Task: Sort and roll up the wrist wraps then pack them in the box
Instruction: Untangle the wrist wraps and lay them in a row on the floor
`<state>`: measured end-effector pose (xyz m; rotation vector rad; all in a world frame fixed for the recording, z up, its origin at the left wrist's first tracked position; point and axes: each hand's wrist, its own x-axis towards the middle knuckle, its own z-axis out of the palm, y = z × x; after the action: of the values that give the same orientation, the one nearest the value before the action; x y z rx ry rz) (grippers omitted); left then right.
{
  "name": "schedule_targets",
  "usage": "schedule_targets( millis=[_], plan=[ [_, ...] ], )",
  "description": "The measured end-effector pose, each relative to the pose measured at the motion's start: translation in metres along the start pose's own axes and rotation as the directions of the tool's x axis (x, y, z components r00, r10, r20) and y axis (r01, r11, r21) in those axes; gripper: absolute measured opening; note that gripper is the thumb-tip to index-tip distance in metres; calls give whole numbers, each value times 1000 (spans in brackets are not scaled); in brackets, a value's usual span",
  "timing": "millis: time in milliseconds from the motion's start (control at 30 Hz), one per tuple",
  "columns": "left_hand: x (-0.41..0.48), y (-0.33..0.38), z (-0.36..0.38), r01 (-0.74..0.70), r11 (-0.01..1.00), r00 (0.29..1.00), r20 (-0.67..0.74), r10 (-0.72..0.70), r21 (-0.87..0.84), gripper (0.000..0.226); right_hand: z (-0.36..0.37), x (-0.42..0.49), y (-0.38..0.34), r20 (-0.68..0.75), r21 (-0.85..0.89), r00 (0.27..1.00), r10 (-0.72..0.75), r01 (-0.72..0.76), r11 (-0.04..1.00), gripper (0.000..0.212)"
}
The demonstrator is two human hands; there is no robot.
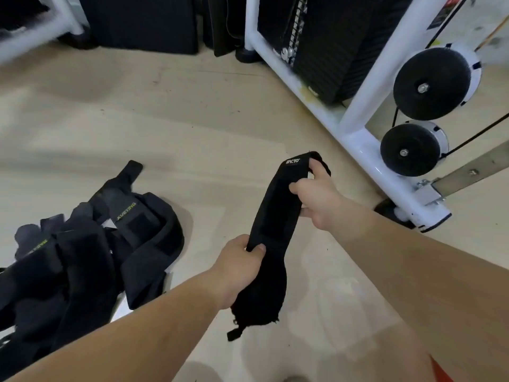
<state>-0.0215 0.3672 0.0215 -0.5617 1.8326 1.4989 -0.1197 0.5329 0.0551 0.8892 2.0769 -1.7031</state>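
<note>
Far left, a heap of black wrist wraps (82,257) is seen lying on the pale floor (192,119), the straps tangled over one another, with yellow-green lettering picked out on several of them. One strap end is poked out from the top of the heap, flat on the floor.

Moving across to the middle, the left hand (237,260) is closed around the lower part of a single black wrist wrap (275,216). The fingers are curled behind the fabric and the thumb is pressed across its front. Below that grip the wrap's frayed end is left dangling, and a small tab is seen hanging at the very bottom.

The wrap itself is held up clear of the floor, drawn out lengthwise between the two hands and tilted up and away to the right. A small white logo is shown at its upper end.

That upper end is taken by the right hand (319,199): the fingers are curled, the strap's edge is pinched, and one finger is hooked in under the folded-over tip.

Further right, the white tube frame (355,125) of a gym machine is stood on the floor, with a black weight stack (330,45) set behind it and two black pulley wheels (432,84) mounted one above the other, cables run around them.
</note>
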Motion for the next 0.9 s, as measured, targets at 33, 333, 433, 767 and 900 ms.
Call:
schedule_targets(
  millis=[33,333,433,767,900],
  plan=[
    [8,-1,6,6,1000,1000,7,-6,-23,18,4,12,1,17,-33,999,-32,32,999,74],
    [50,-1,30,384,745,910,362,-204,-545,30,18,65,10,18,-266,997,-76,78,961,78],
    [56,-22,37,386,821,913,300,-275,-420,21,9,51,58,-2,-273,969,248,-239,932,61],
    [55,-63,54,186,982,976,107,-188,27,35,-31,-12,162,3,-311,896,444,-422,852,49],
    [46,-73,66,67,995,987,144,-77,68,37,-29,-28,180,60,-217,926,371,-351,911,36]
  ],
)
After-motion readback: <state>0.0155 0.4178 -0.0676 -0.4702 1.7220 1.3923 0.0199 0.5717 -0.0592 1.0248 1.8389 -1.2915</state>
